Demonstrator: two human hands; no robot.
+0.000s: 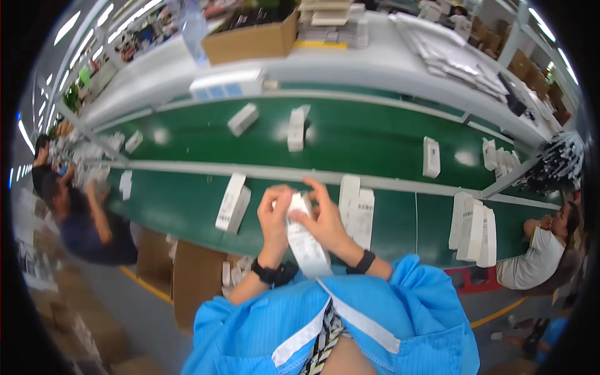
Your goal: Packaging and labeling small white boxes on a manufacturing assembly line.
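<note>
Between my two hands is a long white box (307, 250) with print on its side, its lower end close to my chest. My left hand (274, 215) grips the left side of its upper end with curled fingers. My right hand (326, 220) holds the other side, thumb lying across the front and index finger raised past the top. The top end of the box is partly hidden by the fingers. To the left, another white box (233, 205) stands on the green bench (181, 194). White cartons (357, 212) with barcodes lie just right of my right hand.
A green conveyor belt (359, 131) behind a metal rail carries scattered white boxes (431, 157). Several white boxes (473, 231) stand at the right, near a seated person (537, 256). Co-workers (87, 219) sit at the left. An open cardboard carton (197, 281) is below the bench.
</note>
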